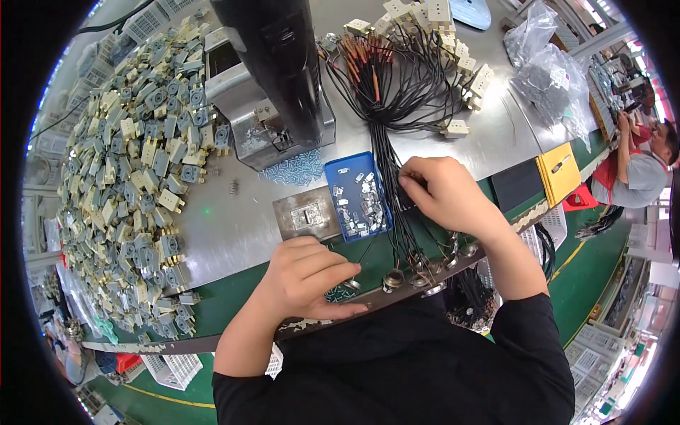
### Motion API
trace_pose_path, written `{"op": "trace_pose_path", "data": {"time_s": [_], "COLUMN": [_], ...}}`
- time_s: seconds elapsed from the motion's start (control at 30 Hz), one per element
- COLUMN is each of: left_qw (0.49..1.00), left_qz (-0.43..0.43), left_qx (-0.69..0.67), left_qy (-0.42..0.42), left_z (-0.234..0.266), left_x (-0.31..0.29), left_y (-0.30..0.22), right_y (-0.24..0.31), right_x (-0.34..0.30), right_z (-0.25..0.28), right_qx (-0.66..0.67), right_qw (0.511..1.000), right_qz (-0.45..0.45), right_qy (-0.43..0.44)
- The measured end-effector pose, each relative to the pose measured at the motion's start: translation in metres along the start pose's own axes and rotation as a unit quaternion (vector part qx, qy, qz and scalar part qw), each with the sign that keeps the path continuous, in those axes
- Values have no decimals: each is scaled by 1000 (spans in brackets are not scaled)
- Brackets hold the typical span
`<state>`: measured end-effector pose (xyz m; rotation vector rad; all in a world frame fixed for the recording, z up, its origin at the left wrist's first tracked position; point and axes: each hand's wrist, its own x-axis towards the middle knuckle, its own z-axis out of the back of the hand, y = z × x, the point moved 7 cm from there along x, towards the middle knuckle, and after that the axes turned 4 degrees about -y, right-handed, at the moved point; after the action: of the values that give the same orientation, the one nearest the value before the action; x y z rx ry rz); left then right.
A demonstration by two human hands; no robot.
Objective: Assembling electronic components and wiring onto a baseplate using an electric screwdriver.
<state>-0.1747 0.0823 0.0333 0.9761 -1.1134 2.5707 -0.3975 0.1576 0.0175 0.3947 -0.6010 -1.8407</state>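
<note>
"What sort of place is this?"
"A factory workshop: gray-and-cream parts (134,170) heap the left end of a metal bench (230,227), and black cables (386,110) fan toward its far edge."
"Beyond it?"
"A co-worker (641,173) past its right end; green floor (581,273)."

we find an open lane of bare surface (227,230) between the piled plugs (134,177) and the steel plate (289,221); a hand could pass there. the machine (273,85) blocks its far end. we note the blue tray (346,184) hard beside the plate, and the black cables (383,152) closing its right side. the left hand (301,280) occupies the near side of the plate. right of the cables, we record further bare metal, bounded by the clear bag (563,88) and black pad (517,185).
</note>
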Motion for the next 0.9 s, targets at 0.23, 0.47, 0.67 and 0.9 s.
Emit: {"op": "trace_pose_path", "data": {"time_s": [0.23, 0.47, 0.67, 0.9], "left_qw": [1000, 999, 999, 995], "left_qz": [-3, -2, 26, -44], "left_qx": [-6, -26, -10, 1], "left_qy": [-19, -42, -47, 86], "left_z": [3, 8, 11, -34], "left_x": [-6, -9, 1, 16], "left_y": [-4, -5, -15, -44], "right_y": [19, -3, 26, 37], "right_x": [-18, -26, -52, -48], "right_z": [-7, 3, -9, -20], "right_qx": [-120, 227, 242, 175], "right_qw": [990, 939, 969, 984], "right_qz": [50, -180, -40, 20], "right_qy": [45, 183, 34, -33]}}
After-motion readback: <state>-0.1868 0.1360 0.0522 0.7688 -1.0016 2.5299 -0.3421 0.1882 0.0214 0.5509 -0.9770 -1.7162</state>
